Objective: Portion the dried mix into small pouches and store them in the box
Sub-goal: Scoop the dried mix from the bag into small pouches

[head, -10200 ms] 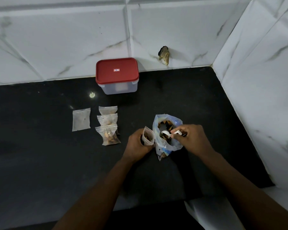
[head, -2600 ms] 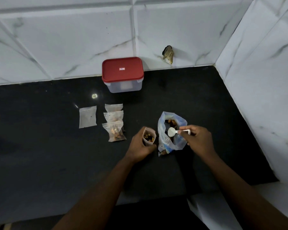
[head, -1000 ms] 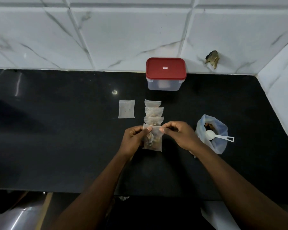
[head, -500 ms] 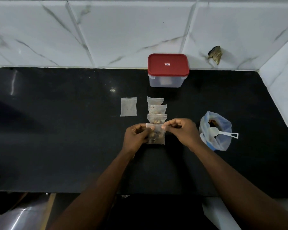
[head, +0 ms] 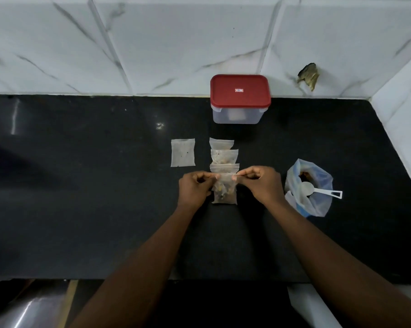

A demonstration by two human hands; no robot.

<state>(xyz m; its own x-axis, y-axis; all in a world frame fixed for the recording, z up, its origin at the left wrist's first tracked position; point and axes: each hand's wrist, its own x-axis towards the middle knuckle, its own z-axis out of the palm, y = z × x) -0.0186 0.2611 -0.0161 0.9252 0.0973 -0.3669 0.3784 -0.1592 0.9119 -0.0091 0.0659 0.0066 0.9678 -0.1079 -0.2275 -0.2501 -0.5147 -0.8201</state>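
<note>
Pouch [head: 224,194], filled, near the middle of the black counter [head: 81,197]: why is it held by its top edge? (Learner)

Left hand [head: 192,188] and right hand [head: 262,183] each pinch one end of the zip strip, fingers curled. The grip suits pressing the seal shut, which is likely the step in hand. (Tutor)

And the row just beyond it? (Learner)

Three filled pouches [head: 224,157] overlap toward the far side, lined up with the box [head: 237,116], whose red lid [head: 240,91] is on; storing is not yet begun. One flat pouch [head: 183,152], apparently empty, lies to the left. The bag of mix [head: 318,204] stands to the right, and the scoop [head: 322,191] rests in its mouth, within reach for another portion. (Tutor)
</note>
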